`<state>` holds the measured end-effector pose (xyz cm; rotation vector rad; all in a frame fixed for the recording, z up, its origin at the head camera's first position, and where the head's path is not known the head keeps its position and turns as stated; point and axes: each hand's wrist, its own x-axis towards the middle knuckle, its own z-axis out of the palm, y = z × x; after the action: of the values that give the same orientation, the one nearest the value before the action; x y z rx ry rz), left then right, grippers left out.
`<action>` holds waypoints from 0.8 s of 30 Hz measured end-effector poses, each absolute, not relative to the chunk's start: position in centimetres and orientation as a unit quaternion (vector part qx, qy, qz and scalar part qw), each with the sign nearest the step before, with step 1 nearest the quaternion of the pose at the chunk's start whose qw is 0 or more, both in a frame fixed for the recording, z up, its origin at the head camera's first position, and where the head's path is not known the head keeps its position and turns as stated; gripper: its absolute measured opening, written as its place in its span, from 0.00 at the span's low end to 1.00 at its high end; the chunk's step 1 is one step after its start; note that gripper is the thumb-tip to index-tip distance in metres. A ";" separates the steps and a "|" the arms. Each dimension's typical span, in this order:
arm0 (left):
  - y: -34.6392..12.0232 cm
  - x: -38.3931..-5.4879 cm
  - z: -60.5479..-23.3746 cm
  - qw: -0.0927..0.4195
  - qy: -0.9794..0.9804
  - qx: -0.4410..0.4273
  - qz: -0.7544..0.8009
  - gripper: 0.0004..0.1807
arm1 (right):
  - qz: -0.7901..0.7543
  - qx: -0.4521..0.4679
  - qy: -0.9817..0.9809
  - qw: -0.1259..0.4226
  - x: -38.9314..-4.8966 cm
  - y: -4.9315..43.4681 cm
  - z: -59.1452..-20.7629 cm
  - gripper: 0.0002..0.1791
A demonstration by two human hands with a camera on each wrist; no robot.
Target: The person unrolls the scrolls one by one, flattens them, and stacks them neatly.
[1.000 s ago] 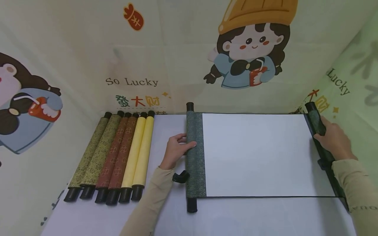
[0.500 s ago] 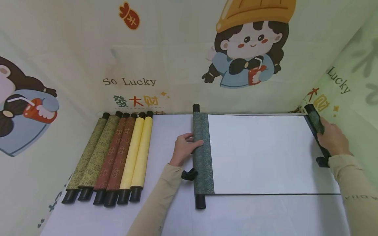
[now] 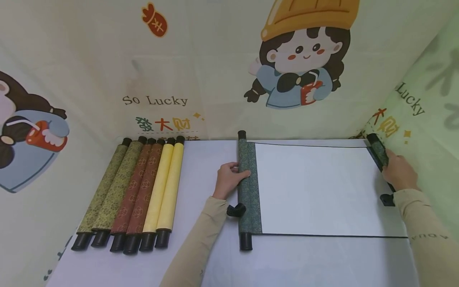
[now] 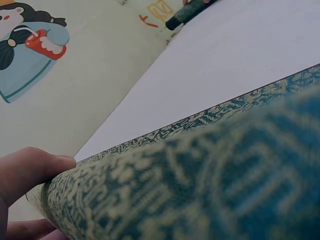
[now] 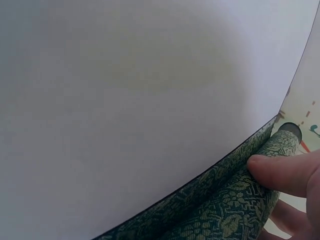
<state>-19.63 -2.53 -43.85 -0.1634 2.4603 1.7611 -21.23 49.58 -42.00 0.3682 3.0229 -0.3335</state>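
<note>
A green patterned scroll with a blank white sheet (image 3: 322,187) lies unrolled between my hands. My left hand (image 3: 228,178) grips the scroll's left roll (image 3: 245,191), thumb over the top and fingers behind it. At the far right, my right hand (image 3: 399,172) holds the right roll (image 3: 377,148) near its upper end. In the right wrist view, the thumb (image 5: 280,172) presses on the green cloth (image 5: 235,210) with fingers curled beneath. The left wrist view shows the left thumb (image 4: 40,167) on the patterned roll (image 4: 150,195). The lower part of the right roll is hidden by the sleeve.
To the left lie several rolled scrolls side by side: olive ones (image 3: 116,191), brown-red ones (image 3: 145,191) and yellow ones (image 3: 170,187), all with black end knobs. They rest on a white-covered table (image 3: 215,263). A printed cloth backdrop (image 3: 215,71) rises behind.
Both hands have come a little closer together, the left moving right and the right moving slightly left with its roll. In the head view, the sheet's upper edge now sits lower, away from the backdrop.
</note>
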 end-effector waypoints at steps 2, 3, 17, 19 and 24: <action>-2.5 -19.8 -44.1 0.057 0.813 -0.057 0.577 0.31 | -0.108 0.123 0.986 0.039 -21.4 49.5 -42.1 0.40; -2.5 -19.9 -44.2 0.057 0.813 -0.059 0.576 0.31 | -0.108 0.124 0.986 0.038 -21.5 49.5 -42.1 0.40; -2.2 -20.7 -45.0 0.037 0.819 -0.064 0.569 0.28 | -0.115 0.147 0.982 0.033 -21.9 48.9 -42.5 0.39; -2.3 -20.7 -45.0 0.033 0.820 -0.061 0.568 0.28 | -0.119 0.149 0.981 0.028 -21.9 48.7 -42.5 0.39; -2.2 -20.7 -44.9 0.025 0.823 -0.065 0.564 0.27 | -0.120 0.153 0.981 0.020 -22.1 48.5 -42.5 0.38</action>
<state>-20.73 -2.17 -44.87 -0.1999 2.5455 1.7447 -22.07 48.47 -42.47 0.4749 3.0428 -0.3724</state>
